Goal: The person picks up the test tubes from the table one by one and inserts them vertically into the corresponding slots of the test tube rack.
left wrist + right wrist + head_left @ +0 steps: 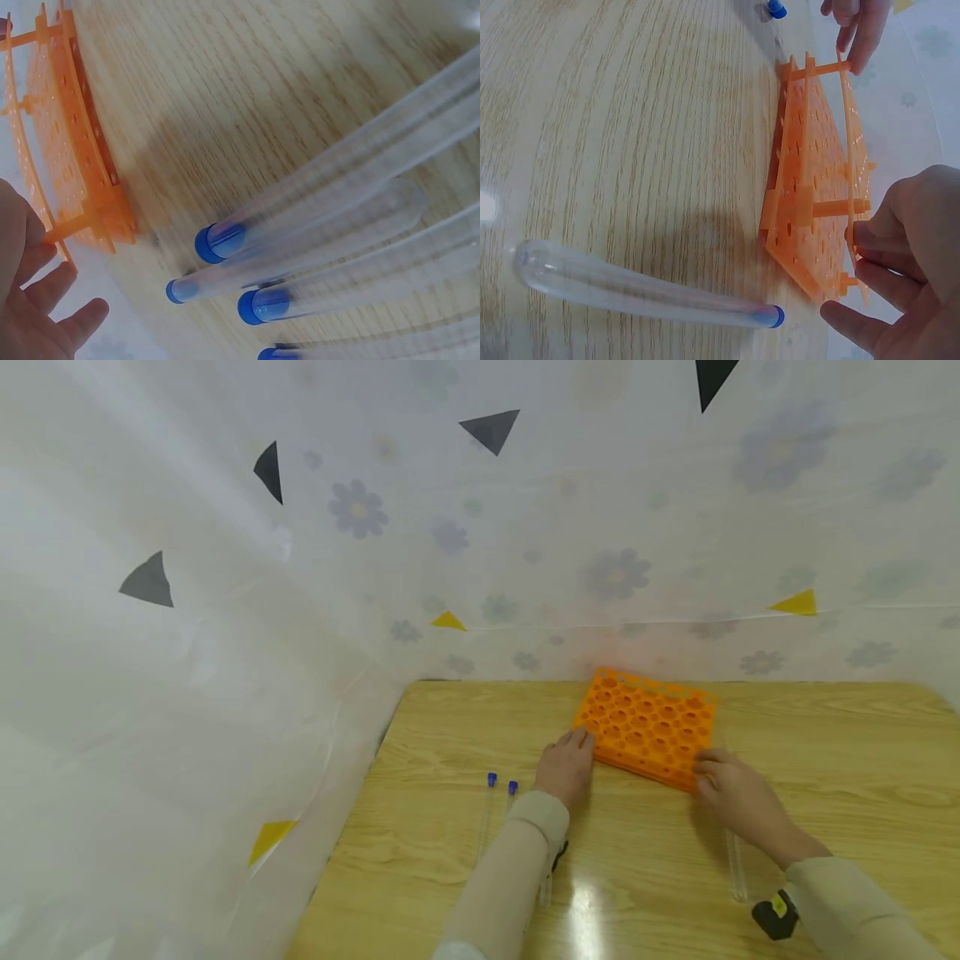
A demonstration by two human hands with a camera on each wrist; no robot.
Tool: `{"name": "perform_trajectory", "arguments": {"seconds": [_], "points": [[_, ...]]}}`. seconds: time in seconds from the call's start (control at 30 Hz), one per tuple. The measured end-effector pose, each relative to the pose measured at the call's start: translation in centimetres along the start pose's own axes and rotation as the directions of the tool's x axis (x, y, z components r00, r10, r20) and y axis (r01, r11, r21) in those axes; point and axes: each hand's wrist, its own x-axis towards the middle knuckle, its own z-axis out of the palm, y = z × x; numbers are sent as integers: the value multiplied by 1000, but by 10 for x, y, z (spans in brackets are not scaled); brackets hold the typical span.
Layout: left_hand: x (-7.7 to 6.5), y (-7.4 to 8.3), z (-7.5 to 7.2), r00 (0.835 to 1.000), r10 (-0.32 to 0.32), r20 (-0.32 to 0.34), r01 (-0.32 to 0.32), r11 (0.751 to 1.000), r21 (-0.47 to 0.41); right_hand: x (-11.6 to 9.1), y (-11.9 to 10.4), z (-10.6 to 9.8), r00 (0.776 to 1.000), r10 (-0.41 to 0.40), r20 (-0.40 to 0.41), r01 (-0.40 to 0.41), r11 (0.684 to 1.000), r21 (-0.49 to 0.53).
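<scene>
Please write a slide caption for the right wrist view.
Left grip and right grip hold an orange rack; a blue-capped tube lies on the wood-grain table.

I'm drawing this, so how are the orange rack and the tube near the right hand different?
The rack is orange; the tube is clear with a blue cap. The rack is wide, full of holes; the tube is thin. The left hand and right hand hold the rack; neither touches the tube.

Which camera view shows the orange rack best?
The head view: it shows nearly all of the orange rack, its holed top seen from above. The right wrist view shows its layered side; the left wrist view crops it at the edge.
</scene>
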Motion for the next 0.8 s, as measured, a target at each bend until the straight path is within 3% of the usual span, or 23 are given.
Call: {"name": "perform_trajectory", "arguments": {"seconds": [0.27,0.5,0.8], "points": [[-5,2,2,996,-9,-87,11,1000,23,-4,6,1,999,-32,-17,33,999,26],[-4,-2,0,984,39,-175,-27,997,67,-8,10,3,1000,-21,-9,22,998,55],[-10,-7,-2,978,63,-197,-50,996,71,-13,12,5,998,-49,-50,51,998,40]]}}
